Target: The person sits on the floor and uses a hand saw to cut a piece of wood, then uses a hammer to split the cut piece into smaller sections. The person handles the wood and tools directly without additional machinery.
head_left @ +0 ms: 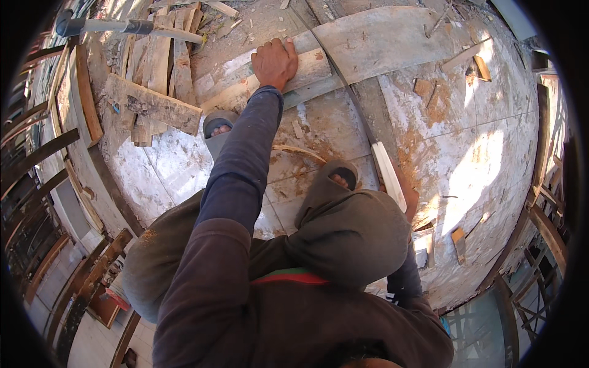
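My left hand (pixel 276 62) presses down on a short wooden board (pixel 314 64) with its fingers curled against it. The board lies at a slant on a wider, worn plank (pixel 392 43). In my right hand (pixel 407 195), partly hidden behind the handle, is a handsaw (pixel 385 168) with a white handle. Its long dark blade runs up and to the left, passing close by the board's right end. Whether the teeth touch the wood, I cannot tell. My sandalled feet are on the floor on either side of a thin curved wood strip (pixel 300 151).
Several rough boards (pixel 153 101) are piled at the left, with a hammer-like tool (pixel 110 26) above them. Wood offcuts (pixel 459 244) and sawdust lie on the dirty tiled floor (pixel 442 153). Timber lengths (pixel 43 159) line the left side.
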Tool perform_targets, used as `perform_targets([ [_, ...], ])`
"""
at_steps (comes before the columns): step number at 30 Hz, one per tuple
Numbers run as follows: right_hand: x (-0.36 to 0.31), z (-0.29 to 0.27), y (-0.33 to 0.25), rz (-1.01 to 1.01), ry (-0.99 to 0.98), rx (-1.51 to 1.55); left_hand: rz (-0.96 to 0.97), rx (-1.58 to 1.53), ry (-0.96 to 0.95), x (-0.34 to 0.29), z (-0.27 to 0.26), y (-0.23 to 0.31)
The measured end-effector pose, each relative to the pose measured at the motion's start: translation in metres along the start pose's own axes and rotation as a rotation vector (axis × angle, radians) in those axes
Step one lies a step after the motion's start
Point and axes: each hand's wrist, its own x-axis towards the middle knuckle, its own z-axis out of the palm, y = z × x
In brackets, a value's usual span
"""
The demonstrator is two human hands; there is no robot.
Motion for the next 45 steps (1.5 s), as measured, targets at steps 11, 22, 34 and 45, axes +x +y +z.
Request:
perform_targets([
  [11,-0.013,-0.016,0.018,0.050,-0.068,0.015,-0.006,0.002,-0.027,0.011,-0.005,0.004],
  [22,0.121,0.061,-0.006,-0.204,-0.011,0.044,-0.008,0.036,-0.021,0.007,-0.003,0.012],
  [34,0.010,0.007,0.027,-0.100,-0.016,0.095,0.003,0.041,0.018,0.003,-0.007,0.007],
  [45,-0.025,-0.012,0.034,0.038,-0.039,0.091,0.010,0.028,0.031,0.005,-0.004,0.005],
])
